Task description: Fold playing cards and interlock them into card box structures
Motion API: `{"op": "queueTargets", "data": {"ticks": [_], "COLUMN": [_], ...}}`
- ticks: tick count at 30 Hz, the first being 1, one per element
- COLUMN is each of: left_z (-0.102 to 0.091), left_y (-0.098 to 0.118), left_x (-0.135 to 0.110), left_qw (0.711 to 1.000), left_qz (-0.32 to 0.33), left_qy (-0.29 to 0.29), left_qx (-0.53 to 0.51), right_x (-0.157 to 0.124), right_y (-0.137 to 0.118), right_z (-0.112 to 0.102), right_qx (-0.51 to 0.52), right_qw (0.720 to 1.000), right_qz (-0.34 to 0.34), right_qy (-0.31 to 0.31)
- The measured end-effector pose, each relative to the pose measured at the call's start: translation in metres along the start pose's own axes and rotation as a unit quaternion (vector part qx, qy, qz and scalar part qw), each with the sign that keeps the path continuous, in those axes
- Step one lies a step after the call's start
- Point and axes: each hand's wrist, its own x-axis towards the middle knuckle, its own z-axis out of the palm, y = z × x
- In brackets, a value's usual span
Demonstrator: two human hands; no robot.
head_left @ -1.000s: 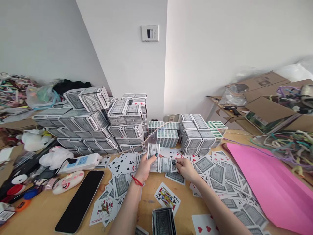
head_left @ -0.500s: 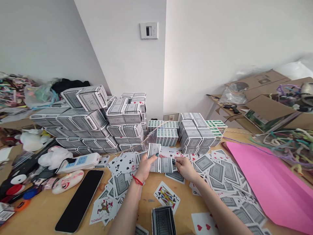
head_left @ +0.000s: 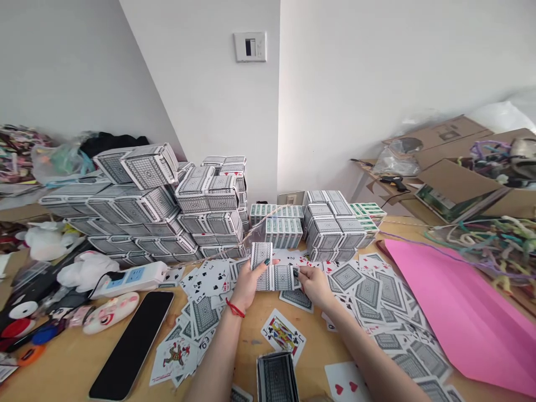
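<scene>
Both hands work on grey-backed playing cards (head_left: 282, 277) held just above the middle of the table. My left hand (head_left: 246, 283), a red string round its wrist, is closed on them with the thumb across one upright card (head_left: 261, 253). On the other side, my right hand (head_left: 315, 285) pinches the right end of the row between thumb and fingers. How the held cards are joined I cannot tell. Below the hands lies a jack of clubs (head_left: 283, 334), face up. Nearest me stands an open-topped box made of cards (head_left: 277, 377).
Stacked card-built blocks (head_left: 144, 204) rise at the back left, with another stack (head_left: 330, 226) at the back right. Loose cards (head_left: 368, 298) spread on both sides. A phone (head_left: 132, 346) and a power strip (head_left: 133, 278) lie left, pink paper (head_left: 456, 312) right.
The whole view has shifted slightly, so things sit a little further left and higher. My hands keep nearly the same hold on the cards.
</scene>
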Motion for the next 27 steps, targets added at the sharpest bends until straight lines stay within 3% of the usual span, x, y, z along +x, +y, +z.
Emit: {"op": "queueTargets", "data": {"ticks": [8,17,23,27], "left_z": [-0.0014,-0.0009,-0.0022,-0.0049], "left_y": [-0.0034,-0.0096,-0.0088,-0.0056], "left_x": [0.0018,0.0048,0.0037,0.002], "left_qw": [1.0,0.998,0.999,0.999], "left_qz": [-0.007,0.016,0.011,-0.007], "left_qy": [0.008,0.051,0.037,-0.013], "left_qx": [-0.018,0.013,0.022,0.052], "right_x": [-0.004,-0.0047,-0.0066,-0.0095], "right_y": [-0.0015,-0.0013,-0.0031,-0.0042], "right_z": [0.0044,0.0027,0.0017,-0.0015], "right_qx": [0.059,0.111,0.139,0.163], "right_qw": [0.994,0.988,0.987,0.985], "right_qz": [0.062,0.061,0.033,0.008], "right_qy": [-0.07,-0.093,-0.075,-0.061]}}
